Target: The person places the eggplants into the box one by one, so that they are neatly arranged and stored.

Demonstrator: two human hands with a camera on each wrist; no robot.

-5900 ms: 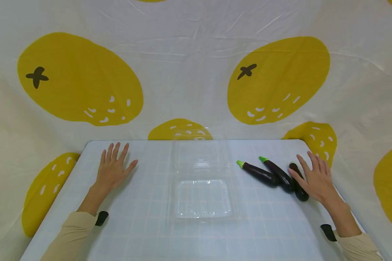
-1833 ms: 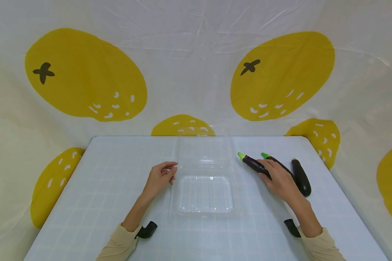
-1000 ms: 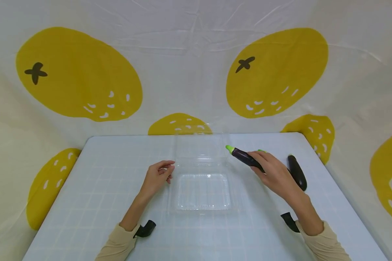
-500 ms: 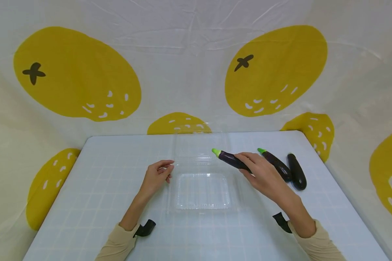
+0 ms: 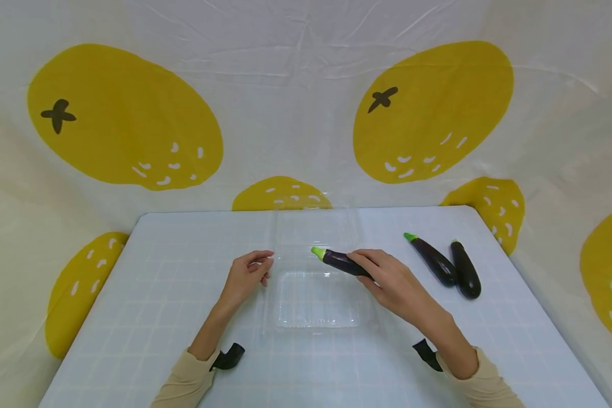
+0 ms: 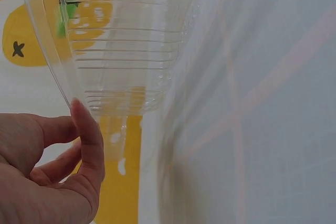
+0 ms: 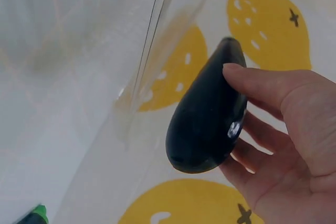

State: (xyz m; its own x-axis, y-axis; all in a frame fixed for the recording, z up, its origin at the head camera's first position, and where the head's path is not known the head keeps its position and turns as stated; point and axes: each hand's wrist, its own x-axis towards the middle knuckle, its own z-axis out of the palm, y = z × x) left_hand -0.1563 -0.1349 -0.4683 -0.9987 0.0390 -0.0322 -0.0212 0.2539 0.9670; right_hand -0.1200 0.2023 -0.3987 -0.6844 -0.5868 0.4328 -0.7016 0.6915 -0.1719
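Observation:
My right hand (image 5: 390, 283) grips an eggplant (image 5: 336, 260) by its thick end and holds it above the clear plastic clamshell container (image 5: 285, 327). Its green stem end points left. In the right wrist view, the thumb lies on one side of the dark eggplant (image 7: 207, 114) and the fingers curl round the other. The container's lid (image 5: 311, 226) stands raised at the back. My left hand (image 5: 245, 277) holds the container's left edge with its fingertips. In the left wrist view, the left hand (image 6: 63, 166) has a fingertip on the clear rim (image 6: 60, 85).
Two more eggplants lie side by side at the right of the table, one on the left (image 5: 433, 259) and one on the right (image 5: 466, 272). Behind the table (image 5: 148, 362) hangs a white cloth (image 5: 285, 113) with large yellow fruit prints.
My right hand has picked the leftmost eggplant up from the table and carried it left over the container. Earlier the left hand came in from the left to the container's edge and has stayed there.

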